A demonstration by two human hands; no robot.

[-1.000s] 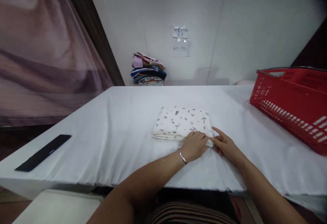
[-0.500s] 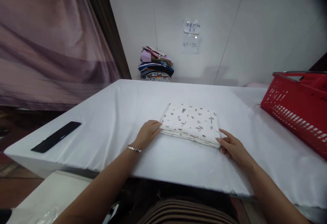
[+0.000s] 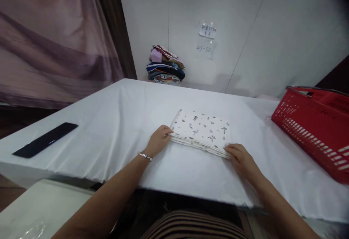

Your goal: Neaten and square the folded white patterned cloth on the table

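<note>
A folded white cloth [image 3: 201, 127] printed with small grey and brown palm trees, animals and leaves lies flat on the white-covered table [image 3: 180, 173]. Several layers show along its near edge. My left hand [image 3: 160, 139], with a bracelet at the wrist, pinches the cloth's near left corner between thumb and fingers. At the near right corner, my right hand [image 3: 241, 159] grips the layers, thumb on top and fingertips partly hidden beneath.
A red plastic basket [image 3: 313, 126] with a metal handle stands on the right. Folded clothes [image 3: 165, 66] are stacked beyond the far edge. A flat black object [image 3: 46, 140] lies on the left. Paper signs [image 3: 205, 48] hang on the wall.
My right hand has shifted from the cloth's right side to pinch its near right corner. My left hand keeps its place at the left corner. The view has turned slightly.
</note>
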